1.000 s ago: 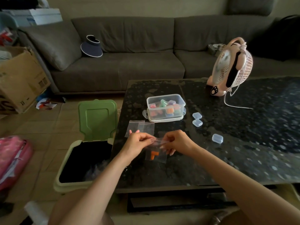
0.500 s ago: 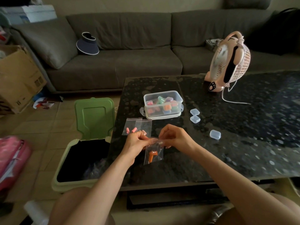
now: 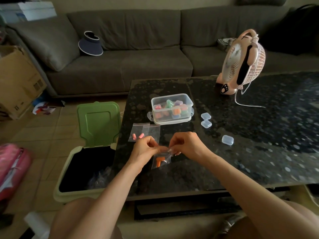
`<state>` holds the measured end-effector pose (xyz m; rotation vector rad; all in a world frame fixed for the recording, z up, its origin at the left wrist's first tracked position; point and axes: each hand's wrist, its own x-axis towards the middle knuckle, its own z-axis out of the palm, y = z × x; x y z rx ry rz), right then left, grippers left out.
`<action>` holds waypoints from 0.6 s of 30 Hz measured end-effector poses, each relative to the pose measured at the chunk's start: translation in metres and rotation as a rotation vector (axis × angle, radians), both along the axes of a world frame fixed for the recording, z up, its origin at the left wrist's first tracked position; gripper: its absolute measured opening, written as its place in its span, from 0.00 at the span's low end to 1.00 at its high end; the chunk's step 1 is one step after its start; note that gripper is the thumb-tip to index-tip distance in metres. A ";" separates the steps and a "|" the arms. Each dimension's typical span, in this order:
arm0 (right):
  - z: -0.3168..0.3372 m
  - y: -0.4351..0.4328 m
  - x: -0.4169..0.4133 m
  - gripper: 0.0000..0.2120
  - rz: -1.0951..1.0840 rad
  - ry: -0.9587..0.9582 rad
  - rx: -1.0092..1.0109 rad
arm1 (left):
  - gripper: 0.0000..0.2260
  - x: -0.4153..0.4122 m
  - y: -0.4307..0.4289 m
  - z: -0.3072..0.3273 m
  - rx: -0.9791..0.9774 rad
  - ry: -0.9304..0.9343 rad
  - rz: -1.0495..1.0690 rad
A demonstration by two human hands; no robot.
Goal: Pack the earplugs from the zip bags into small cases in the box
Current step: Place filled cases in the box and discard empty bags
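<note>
My left hand (image 3: 144,150) and my right hand (image 3: 185,145) pinch the top edge of a small clear zip bag (image 3: 160,160) from either side, just above the dark table. Orange earplugs (image 3: 159,160) hang inside it. Behind my left hand lie more zip bags (image 3: 146,131) flat on the table, one with pink earplugs (image 3: 138,136). Further back stands a clear plastic box (image 3: 172,108) holding several small cases with coloured earplugs. Three empty clear cases rest to the right: two together (image 3: 206,120) and one apart (image 3: 227,139).
A pink desk fan (image 3: 241,62) with a white cord stands at the table's far right. An open bin (image 3: 86,163) with a raised green lid sits on the floor left of the table. A grey sofa runs behind; a cardboard box (image 3: 17,81) is at the left.
Both hands with the bag have stayed near the front of the table. The bag's top has been pulled a little and it hangs more crumpled and tilted under my fingers.
</note>
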<state>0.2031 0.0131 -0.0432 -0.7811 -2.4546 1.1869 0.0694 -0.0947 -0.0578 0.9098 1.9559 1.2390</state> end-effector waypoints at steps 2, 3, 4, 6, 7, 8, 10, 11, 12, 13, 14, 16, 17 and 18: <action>0.000 0.002 0.000 0.09 -0.023 -0.020 0.030 | 0.10 0.003 -0.002 0.005 0.037 -0.002 -0.094; 0.000 0.003 0.001 0.09 -0.034 -0.020 0.037 | 0.09 0.003 -0.003 0.005 0.065 -0.023 -0.125; 0.000 0.005 0.001 0.09 -0.044 -0.016 0.042 | 0.09 0.004 -0.003 0.007 0.087 -0.037 -0.144; -0.001 0.007 0.001 0.08 -0.049 -0.022 0.058 | 0.09 0.005 -0.004 0.010 0.084 -0.010 -0.135; -0.002 0.007 0.001 0.08 -0.044 -0.028 0.068 | 0.09 0.006 -0.004 0.011 0.079 0.018 -0.120; -0.002 0.006 0.001 0.08 -0.034 -0.032 0.073 | 0.09 0.007 -0.004 0.012 0.076 0.041 -0.112; -0.002 0.005 0.000 0.08 -0.007 -0.033 0.067 | 0.08 0.006 -0.004 0.011 0.068 0.057 -0.104; -0.001 0.004 0.000 0.08 0.004 -0.035 0.054 | 0.08 0.003 -0.004 0.009 0.070 0.049 -0.094; 0.000 0.004 0.000 0.08 0.013 -0.036 0.027 | 0.08 0.001 -0.003 0.007 0.073 0.035 -0.079; 0.001 0.004 0.001 0.08 0.022 -0.032 -0.020 | 0.09 -0.002 -0.003 0.004 0.076 0.038 -0.070; 0.002 0.005 0.001 0.09 0.033 -0.024 -0.078 | 0.08 -0.004 -0.003 0.003 0.083 0.058 -0.067; 0.004 0.005 0.002 0.08 0.073 -0.005 -0.176 | 0.06 -0.005 -0.003 0.001 0.107 0.082 -0.061; 0.005 0.005 0.002 0.07 0.095 0.005 -0.208 | 0.05 -0.005 -0.003 0.000 0.111 0.095 -0.060; 0.006 0.004 0.002 0.06 0.111 0.013 -0.230 | 0.06 -0.005 -0.003 0.000 0.117 0.111 -0.059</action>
